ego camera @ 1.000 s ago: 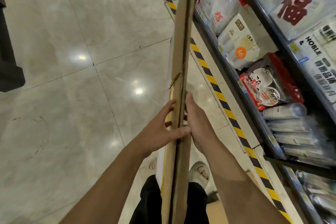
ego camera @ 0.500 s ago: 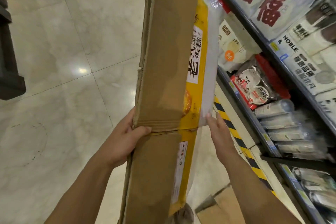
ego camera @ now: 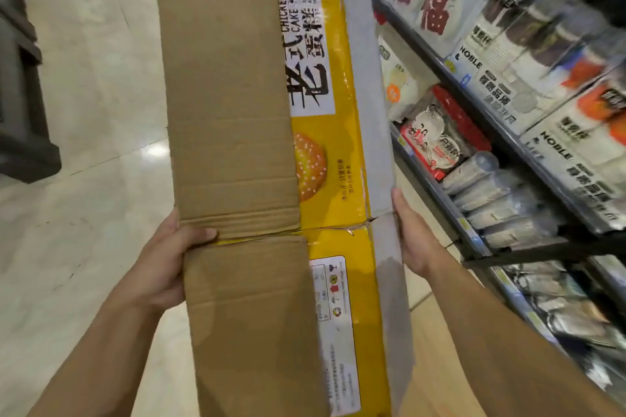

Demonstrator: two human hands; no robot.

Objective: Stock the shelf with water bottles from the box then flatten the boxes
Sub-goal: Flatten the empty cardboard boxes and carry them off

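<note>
The flattened cardboard box [ego camera: 237, 145], plain brown on its left flap and printed yellow with a cake picture and a grey strip on its right side, stood upright in front of me, held off the floor between both hands. My left hand [ego camera: 166, 267] gripped the box's left edge at a cross crease, the thumb curled over the brown face and the other fingers hidden behind. My right hand [ego camera: 411, 240] lay flat against the grey right edge at about the same height; its fingers were out of sight behind the card, so I could not tell whether they curled around it. Just right of the box ran the dark metal store shelf [ego camera: 474, 240], with clear plastic water bottles [ego camera: 481, 176] lying on their sides among bagged goods. Pale glossy floor tiles [ego camera: 84, 247] showed on the left.
</note>
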